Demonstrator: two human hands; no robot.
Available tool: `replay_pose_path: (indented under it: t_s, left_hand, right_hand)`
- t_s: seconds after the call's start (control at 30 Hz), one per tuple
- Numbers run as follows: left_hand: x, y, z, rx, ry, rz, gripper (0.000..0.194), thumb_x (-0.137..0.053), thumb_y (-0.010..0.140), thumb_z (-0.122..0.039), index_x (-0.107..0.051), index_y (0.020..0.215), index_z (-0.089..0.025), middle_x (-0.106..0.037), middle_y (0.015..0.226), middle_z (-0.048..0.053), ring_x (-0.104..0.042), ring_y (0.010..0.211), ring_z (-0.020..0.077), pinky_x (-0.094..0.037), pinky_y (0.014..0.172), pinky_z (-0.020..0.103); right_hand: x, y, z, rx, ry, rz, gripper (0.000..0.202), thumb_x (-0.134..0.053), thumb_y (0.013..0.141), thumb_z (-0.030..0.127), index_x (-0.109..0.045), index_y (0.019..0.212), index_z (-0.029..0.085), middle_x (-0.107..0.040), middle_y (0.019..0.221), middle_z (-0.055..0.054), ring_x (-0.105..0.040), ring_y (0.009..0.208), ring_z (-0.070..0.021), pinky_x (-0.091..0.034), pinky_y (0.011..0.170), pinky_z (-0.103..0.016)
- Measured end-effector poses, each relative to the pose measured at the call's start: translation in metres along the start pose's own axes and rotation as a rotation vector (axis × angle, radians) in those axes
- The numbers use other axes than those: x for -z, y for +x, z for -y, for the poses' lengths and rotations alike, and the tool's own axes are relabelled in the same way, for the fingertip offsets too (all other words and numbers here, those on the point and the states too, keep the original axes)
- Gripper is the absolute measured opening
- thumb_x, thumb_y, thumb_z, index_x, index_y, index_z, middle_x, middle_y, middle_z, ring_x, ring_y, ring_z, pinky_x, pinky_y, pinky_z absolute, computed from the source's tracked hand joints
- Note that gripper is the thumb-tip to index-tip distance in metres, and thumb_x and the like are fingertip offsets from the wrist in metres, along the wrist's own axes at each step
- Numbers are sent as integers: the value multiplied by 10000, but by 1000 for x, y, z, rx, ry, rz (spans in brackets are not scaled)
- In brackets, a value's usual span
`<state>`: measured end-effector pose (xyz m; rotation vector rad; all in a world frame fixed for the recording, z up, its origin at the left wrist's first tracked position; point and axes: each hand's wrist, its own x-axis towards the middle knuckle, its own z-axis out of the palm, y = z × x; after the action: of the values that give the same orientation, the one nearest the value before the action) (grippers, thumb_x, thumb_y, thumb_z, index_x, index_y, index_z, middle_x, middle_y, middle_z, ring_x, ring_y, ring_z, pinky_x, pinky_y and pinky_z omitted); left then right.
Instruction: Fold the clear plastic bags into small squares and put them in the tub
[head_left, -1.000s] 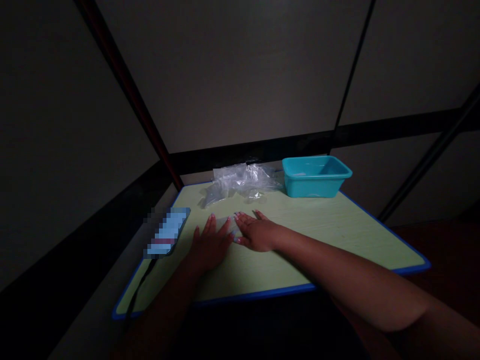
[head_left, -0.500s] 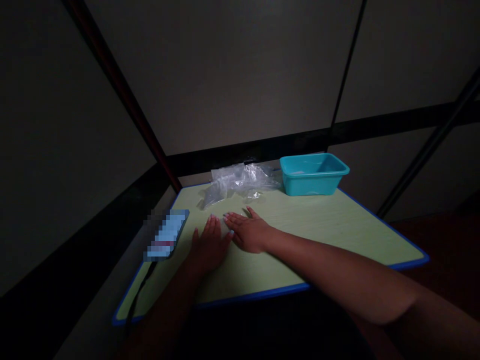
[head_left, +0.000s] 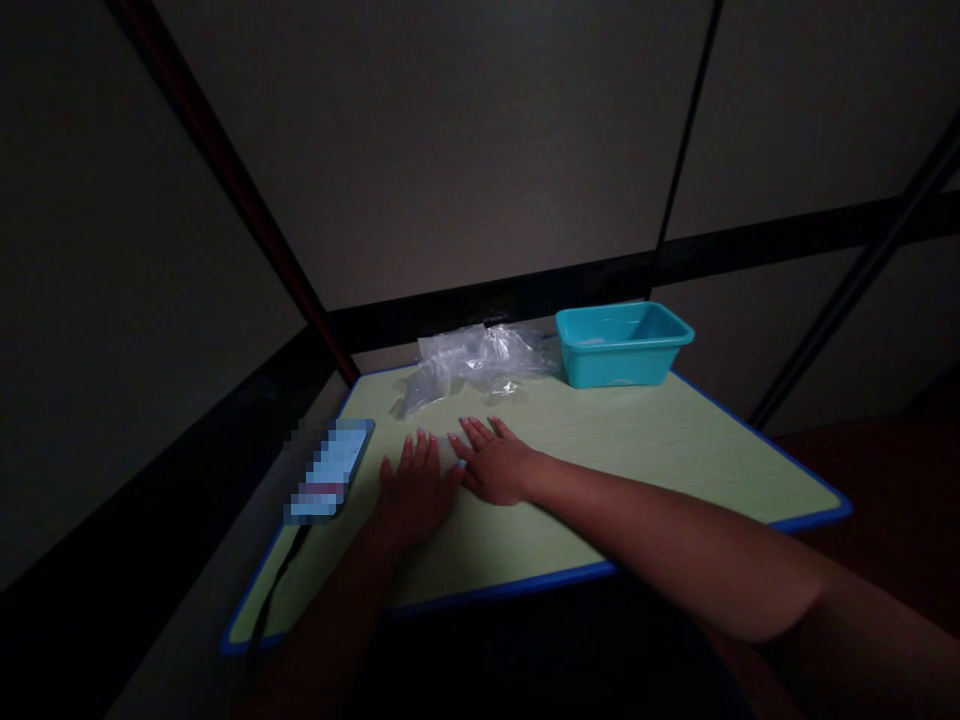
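My left hand (head_left: pixel 416 490) lies palm down on the pale green table (head_left: pixel 600 460), its fingers spread and pointing away from me. Close on its right, my right hand (head_left: pixel 495 463) is also flat, with its fingers apart. Between the fingertips of the two hands shows a bit of something pale and thin (head_left: pixel 444 445), too faint to make out clearly. Beyond the hands lie crumpled clear plastic bags (head_left: pixel 480 362). A turquoise basket (head_left: pixel 626 355) stands at the back right, with something whitish inside.
A phone (head_left: pixel 330 470) with a blurred screen lies at the table's left edge, and a dark strap or cable (head_left: pixel 279 580) runs from it toward me. The table has a blue rim. Dark panelled walls (head_left: pixel 480 150) rise behind and to the left.
The fingers of my right hand have spread and turned to point more straight ahead. My left fingers are also a little wider apart. The view has shifted slightly.
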<state>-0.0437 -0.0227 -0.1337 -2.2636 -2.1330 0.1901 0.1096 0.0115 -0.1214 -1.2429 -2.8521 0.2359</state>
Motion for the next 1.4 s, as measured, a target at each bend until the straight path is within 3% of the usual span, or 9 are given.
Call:
replay_pose_path:
  t_s: [0.27, 0.47, 0.57, 0.8, 1.03, 1.2, 1.4]
  left_hand:
    - [2, -1, 0, 5, -13, 26, 640, -134, 932, -468, -186, 1437, -80, -96, 1512, 146, -74, 1389, 287, -174, 1039, 604]
    - [4, -3, 0, -49, 36, -18, 552, -184, 937, -472, -187, 1447, -262, -164, 1501, 173, -130, 1373, 333, -201, 996, 632]
    - [6, -4, -1, -38, 1, -2, 541, -191, 936, -488, -185, 1443, -299, -159, 1503, 165, -122, 1374, 331, -191, 1004, 623]
    - [6, -5, -2, -30, -2, -22, 530, -206, 939, -481, -202, 1439, -304, -172, 1503, 152, -126, 1376, 318, -178, 1014, 618]
    - [1, -2, 1, -32, -24, -20, 538, -199, 932, -506, -224, 1432, -308, -166, 1505, 155, -123, 1375, 326, -192, 1005, 622]
    - [2, -2, 1, -36, -36, -14, 533, -186, 935, -502, -208, 1434, -317, -152, 1512, 137, -114, 1379, 318, -181, 1015, 612]
    - [3, -3, 1, -42, -40, -3, 543, -172, 930, -512, -190, 1438, -320, -154, 1508, 152, -100, 1378, 325, -167, 1012, 620]
  right_hand:
    - [10, -8, -6, -39, 24, 62, 731, -260, 905, 541, -194, 1437, 45, -98, 1476, -240, -62, 1377, -286, -60, 1088, -506]
    - [14, -11, -14, -25, 29, 86, 744, -309, 894, 530, -193, 1433, 31, -127, 1473, -222, -99, 1375, -287, -63, 1083, -542]
    - [15, -10, -17, -16, 34, 90, 752, -326, 887, 530, -186, 1436, 34, -128, 1476, -212, -84, 1377, -276, -68, 1088, -533]
    - [13, -12, -18, 0, 32, 114, 766, -320, 880, 566, -142, 1453, 88, -66, 1489, -198, -45, 1380, -276, -67, 1081, -539]
    - [12, -12, -23, 9, 14, 103, 765, -318, 887, 550, -135, 1450, 66, -71, 1494, -170, -57, 1385, -248, -111, 1089, -512]
    - [15, -14, -23, 83, 44, 82, 735, -367, 881, 526, -136, 1459, 134, -104, 1498, -124, -90, 1382, -245, -116, 1087, -525]
    - [21, -22, -12, 146, 61, 137, 739, -395, 878, 518, -151, 1456, 128, -152, 1480, -173, -164, 1367, -268, -66, 1088, -534]
